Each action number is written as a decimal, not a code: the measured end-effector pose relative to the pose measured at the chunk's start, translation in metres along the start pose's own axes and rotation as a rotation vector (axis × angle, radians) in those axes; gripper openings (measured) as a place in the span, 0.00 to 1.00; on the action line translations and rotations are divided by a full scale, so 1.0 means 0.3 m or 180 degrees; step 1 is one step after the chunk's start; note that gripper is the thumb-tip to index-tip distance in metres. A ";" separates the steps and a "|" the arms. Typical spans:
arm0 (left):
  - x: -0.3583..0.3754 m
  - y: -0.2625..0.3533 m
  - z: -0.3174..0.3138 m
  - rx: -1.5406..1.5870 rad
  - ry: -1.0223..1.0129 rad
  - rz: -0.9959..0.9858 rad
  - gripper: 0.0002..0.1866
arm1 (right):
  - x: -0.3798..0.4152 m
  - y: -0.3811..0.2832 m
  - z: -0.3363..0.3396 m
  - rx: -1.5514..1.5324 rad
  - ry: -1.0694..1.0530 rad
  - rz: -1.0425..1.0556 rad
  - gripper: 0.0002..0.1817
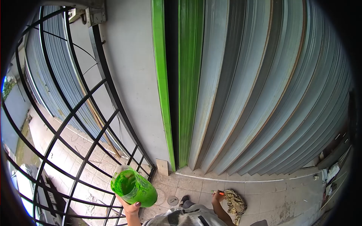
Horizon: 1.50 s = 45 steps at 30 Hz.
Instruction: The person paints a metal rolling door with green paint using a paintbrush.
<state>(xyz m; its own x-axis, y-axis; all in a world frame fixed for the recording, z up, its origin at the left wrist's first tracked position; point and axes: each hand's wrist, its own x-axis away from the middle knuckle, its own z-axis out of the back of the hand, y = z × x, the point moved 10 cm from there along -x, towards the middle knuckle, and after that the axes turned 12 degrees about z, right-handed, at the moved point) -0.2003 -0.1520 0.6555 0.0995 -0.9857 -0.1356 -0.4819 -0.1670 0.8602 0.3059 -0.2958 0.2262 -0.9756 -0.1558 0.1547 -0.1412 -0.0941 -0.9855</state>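
Note:
My left hand (130, 205) is wrapped round the side of a clear plastic container (145, 194) holding bright green paint, its mouth tilted toward the upper left. Green smears coat the inside wall. At the lower middle, my right hand (217, 198) is closed on a small brush (221, 193) with an orange handle; a bit of green shows at its other end. Beyond both hands stands a folding metal door, with a glossy green panel (190, 75) at its left end. The remaining folds (233, 75) are grey with brownish edges.
A black metal grille (79, 109) runs along the left, close to the container. A crumpled, stained cloth (235, 203) lies on the tiled floor (264, 190) beside my right hand. A small board (162, 167) leans at the foot of the white wall (128, 67).

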 end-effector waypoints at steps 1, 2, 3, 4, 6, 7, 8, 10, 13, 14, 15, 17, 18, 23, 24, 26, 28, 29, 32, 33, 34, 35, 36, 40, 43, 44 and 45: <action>0.032 0.023 0.006 -0.0019 0.0046 -0.0057 0.59 | 0.016 0.015 0.012 0.0195 -0.0094 -0.0025 0.03; 0.069 0.035 0.016 -0.0030 0.0096 -0.0106 0.59 | 0.037 0.027 0.024 0.0399 -0.0183 -0.0044 0.03; 0.105 0.046 0.023 -0.0037 0.0149 -0.0148 0.59 | 0.049 0.041 0.033 0.0612 -0.0265 -0.0059 0.03; 0.141 0.058 0.013 0.0010 0.0183 -0.0016 0.58 | 0.067 0.015 0.030 0.0749 -0.0540 0.0119 0.04; 0.204 0.031 0.071 -0.0256 0.0223 -0.0134 0.56 | 0.108 0.008 0.069 0.0852 -0.0586 0.0159 0.05; 0.235 0.031 0.072 -0.0303 0.0280 -0.0088 0.54 | 0.110 0.016 0.084 0.0908 -0.0624 0.0181 0.06; 0.267 0.032 0.072 -0.0350 0.0336 -0.0042 0.53 | 0.112 0.023 0.098 0.0982 -0.0793 0.0197 0.07; 0.317 0.033 0.073 -0.0272 0.0641 -0.0098 0.50 | 0.115 0.018 0.160 0.1100 -0.0739 0.0157 0.07; 0.346 0.021 0.034 -0.0410 0.0369 0.0182 0.53 | 0.088 0.029 0.237 0.1470 -0.0755 0.0285 0.06; 0.352 0.014 0.025 -0.0354 0.0306 0.0209 0.53 | 0.071 0.048 0.251 0.1470 -0.0768 0.0335 0.06; 0.353 0.010 0.015 -0.0417 0.0263 0.0246 0.54 | 0.060 0.075 0.279 0.1491 -0.0778 0.0373 0.05; 0.388 -0.009 0.005 -0.0567 0.0210 0.0397 0.55 | 0.063 0.091 0.373 0.1686 -0.0613 0.0221 0.05; 0.403 -0.008 0.004 -0.0632 0.0260 0.0338 0.54 | 0.068 0.090 0.414 0.1824 -0.0443 0.0048 0.04; 0.469 0.047 -0.095 -0.0463 0.0219 0.0074 0.48 | 0.013 0.014 0.489 0.1851 -0.0193 -0.0017 0.05; 0.489 0.009 -0.065 -0.0422 0.0284 0.0067 0.48 | -0.016 0.002 0.488 0.1821 -0.0224 0.0024 0.05; 0.516 0.003 -0.114 -0.0367 0.0337 0.0110 0.48 | -0.085 -0.033 0.483 0.1741 -0.0299 0.0127 0.05; 0.548 -0.008 -0.185 -0.0354 0.0331 0.0216 0.48 | -0.154 -0.069 0.478 0.1678 -0.0386 0.0225 0.05; 0.568 -0.009 -0.219 -0.0355 0.0431 0.0196 0.48 | -0.188 -0.085 0.480 0.1672 -0.0454 0.0283 0.05; 0.618 -0.018 -0.331 -0.0373 0.0650 0.0104 0.49 | -0.272 -0.123 0.499 0.1651 -0.0603 0.0390 0.05; 0.630 -0.038 -0.364 -0.0426 0.0578 0.0103 0.49 | -0.299 -0.128 0.512 0.1654 -0.0642 0.0416 0.05; 0.640 -0.064 -0.393 -0.0477 0.0505 0.0115 0.49 | -0.329 -0.136 0.529 0.1662 -0.0677 0.0440 0.05; 0.658 -0.088 -0.426 -0.0534 0.0433 0.0145 0.50 | -0.351 -0.138 0.555 0.1672 -0.0701 0.0467 0.05; 0.680 -0.109 -0.462 -0.0542 0.0400 0.0131 0.52 | -0.370 -0.135 0.579 0.1695 -0.0727 0.0474 0.05; 0.785 -0.161 -0.606 -0.0707 0.0080 0.0250 0.57 | -0.429 -0.120 0.673 0.1785 -0.0837 0.0494 0.05; 0.874 -0.213 -0.663 -0.0714 -0.0005 0.0348 0.60 | -0.450 -0.104 0.734 0.1845 -0.0934 0.0509 0.06; 0.904 -0.239 -0.664 -0.0724 -0.0001 0.0381 0.60 | -0.451 -0.093 0.756 0.1867 -0.0963 0.0507 0.06; 0.929 -0.264 -0.662 -0.0735 0.0003 0.0416 0.61 | -0.455 -0.083 0.775 0.1887 -0.1003 0.0504 0.06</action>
<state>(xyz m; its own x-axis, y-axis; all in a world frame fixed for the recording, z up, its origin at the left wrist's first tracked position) 0.0385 -0.4094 0.6474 0.0502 -0.9986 -0.0156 -0.2792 -0.0290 0.9598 0.4815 -0.5010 0.2458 -0.8688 -0.4820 0.1134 0.2023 -0.5545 -0.8072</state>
